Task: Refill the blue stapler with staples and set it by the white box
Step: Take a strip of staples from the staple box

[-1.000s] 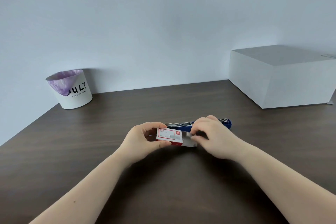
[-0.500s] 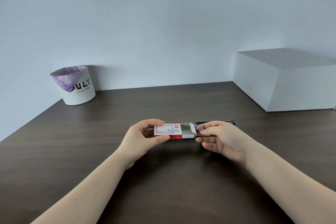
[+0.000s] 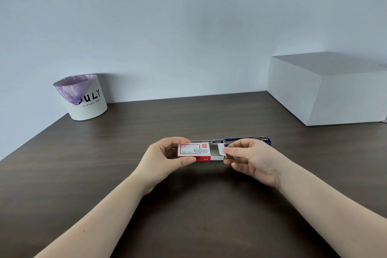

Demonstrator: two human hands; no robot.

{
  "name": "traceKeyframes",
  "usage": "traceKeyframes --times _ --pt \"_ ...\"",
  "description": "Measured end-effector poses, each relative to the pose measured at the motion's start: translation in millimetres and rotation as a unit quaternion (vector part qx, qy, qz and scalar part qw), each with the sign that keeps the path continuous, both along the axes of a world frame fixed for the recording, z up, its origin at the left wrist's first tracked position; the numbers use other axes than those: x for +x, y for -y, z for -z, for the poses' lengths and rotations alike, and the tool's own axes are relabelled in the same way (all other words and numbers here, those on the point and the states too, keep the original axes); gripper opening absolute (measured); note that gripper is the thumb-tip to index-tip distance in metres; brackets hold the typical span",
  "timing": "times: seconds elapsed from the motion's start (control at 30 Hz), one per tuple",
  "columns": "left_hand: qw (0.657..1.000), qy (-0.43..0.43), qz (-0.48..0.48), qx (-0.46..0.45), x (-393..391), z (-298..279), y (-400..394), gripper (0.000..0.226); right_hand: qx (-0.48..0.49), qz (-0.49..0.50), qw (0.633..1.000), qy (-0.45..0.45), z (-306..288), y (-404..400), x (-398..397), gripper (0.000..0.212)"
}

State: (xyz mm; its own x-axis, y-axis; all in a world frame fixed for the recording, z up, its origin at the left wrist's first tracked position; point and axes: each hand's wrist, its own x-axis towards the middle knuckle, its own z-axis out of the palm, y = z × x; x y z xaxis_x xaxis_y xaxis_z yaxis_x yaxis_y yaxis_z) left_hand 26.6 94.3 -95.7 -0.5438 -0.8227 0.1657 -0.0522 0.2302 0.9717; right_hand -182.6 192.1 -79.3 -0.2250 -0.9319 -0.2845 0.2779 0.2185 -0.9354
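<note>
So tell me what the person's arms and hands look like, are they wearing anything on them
Both arms are bare as far as the view shows: no sleeves, gloves, watch or bracelets. The left hand and right hand show no rings on the fingers in view. The left forearm has one small dark mark near the frame's bottom.

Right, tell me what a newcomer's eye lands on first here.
First, the two hands meeting mid-table: the left hand holds a red and white staple box while the right hand pulls its inner tray out. Just behind them lies the blue stapler, opened flat. Further off, a big white box sits at the back right and a white bin with a purple liner at the back left.
</note>
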Motion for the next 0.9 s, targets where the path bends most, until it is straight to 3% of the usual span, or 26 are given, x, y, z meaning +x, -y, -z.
traceKeyframes --times 0.4,0.67,0.9 --pt "0.999 0.038 0.008 -0.019 -3 0 -3 0.041 0.003 -0.013 0.989 -0.148 0 6 13 0.009" --pt "0.999 0.040 0.008 -0.023 -2 -1 -6 0.045 0.014 -0.014 0.983 -0.183 1 7 16 0.013" --pt "0.999 0.037 0.002 -0.023 -3 2 -4 0.046 -0.043 0.015 0.989 -0.137 6 7 18 0.008"
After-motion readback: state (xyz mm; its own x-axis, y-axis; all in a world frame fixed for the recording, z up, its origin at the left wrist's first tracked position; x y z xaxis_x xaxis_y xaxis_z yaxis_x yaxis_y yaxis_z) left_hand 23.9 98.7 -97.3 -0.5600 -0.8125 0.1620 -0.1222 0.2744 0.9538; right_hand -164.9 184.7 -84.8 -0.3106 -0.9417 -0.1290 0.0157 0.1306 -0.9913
